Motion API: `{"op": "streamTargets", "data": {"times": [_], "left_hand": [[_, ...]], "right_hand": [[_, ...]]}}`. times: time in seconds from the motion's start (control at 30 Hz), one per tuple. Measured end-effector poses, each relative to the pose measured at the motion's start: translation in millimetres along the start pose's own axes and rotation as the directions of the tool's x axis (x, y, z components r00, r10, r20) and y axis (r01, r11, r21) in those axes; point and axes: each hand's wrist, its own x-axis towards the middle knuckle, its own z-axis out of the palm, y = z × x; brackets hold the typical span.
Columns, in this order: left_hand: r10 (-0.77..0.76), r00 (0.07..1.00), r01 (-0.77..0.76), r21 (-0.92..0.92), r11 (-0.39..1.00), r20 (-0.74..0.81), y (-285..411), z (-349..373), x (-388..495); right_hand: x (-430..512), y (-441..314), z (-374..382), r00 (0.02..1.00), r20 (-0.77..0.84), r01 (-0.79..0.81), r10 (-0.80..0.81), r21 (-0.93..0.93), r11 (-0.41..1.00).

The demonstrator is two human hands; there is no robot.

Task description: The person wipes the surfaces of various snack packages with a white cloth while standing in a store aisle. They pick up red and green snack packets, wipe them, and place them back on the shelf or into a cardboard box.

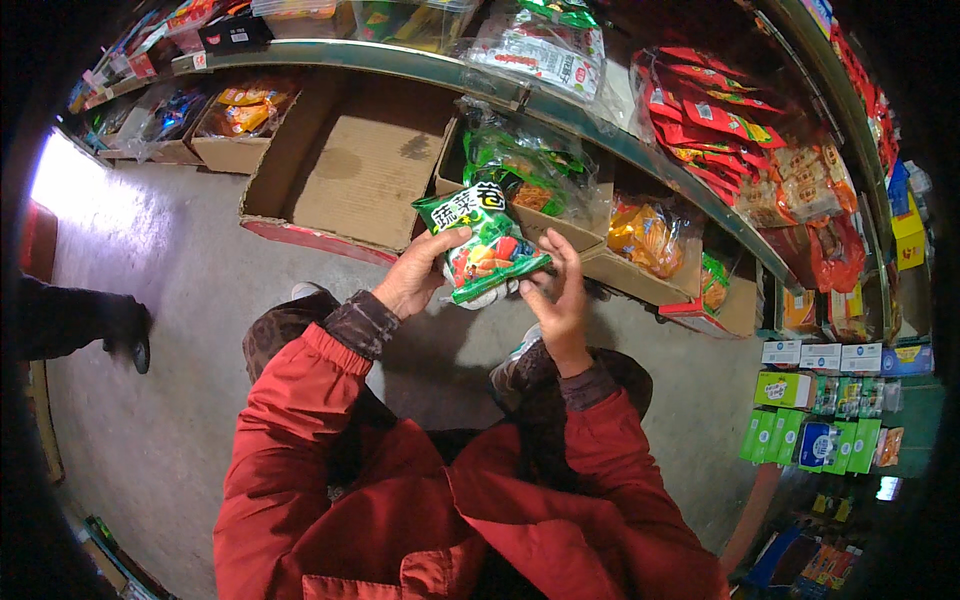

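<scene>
A green snack bag (484,244) with vegetable pictures and large printed characters lies tilted in front of me. My left hand (415,274) grips its left side, the thumb on top and the other fingers underneath. Beside the lower right corner is my right hand (561,300), thumb and fingers spread around that corner. Whether it grips the bag is hidden. A whitish, crumpled thing (491,295) shows under the bag's lower edge; I cannot tell what it is. Just beyond, an open cardboard box (525,217) holds more green snack bags (536,169).
A large cardboard box (375,150) with bare bottom stands left of the green bags. Boxes of orange snack packs (645,232) sit to the right. Overhead runs a metal shelf edge (360,56), with red packets (712,112) above. Someone's leg (82,319) is at far left.
</scene>
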Motion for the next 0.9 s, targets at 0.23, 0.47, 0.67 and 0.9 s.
{"op": "streamTargets", "data": {"times": [0.23, 0.47, 0.67, 0.9], "left_hand": [[0.008, 1.000, -0.008, -0.001, 1.000, -0.005, -5, 3, -2], [-0.022, 0.998, 0.025, -0.047, 0.999, 0.057, -11, 8, -13], [-0.088, 0.996, 0.087, -0.055, 0.995, -0.020, -9, 4, -18], [0.101, 0.992, -0.105, -0.051, 0.993, -0.078, 13, -5, -18]], "right_hand": [[-7, 18, 14, 0.942, 0.280, -0.270, 0.184, 0.313, 0.910], [-12, 28, 16, 0.914, 0.322, -0.329, 0.249, 0.225, 0.917], [-18, 34, 19, 0.908, 0.287, -0.415, 0.306, 0.498, 0.762], [-3, 18, -12, 0.900, -0.238, -0.299, 0.366, 0.275, 0.914]]}}
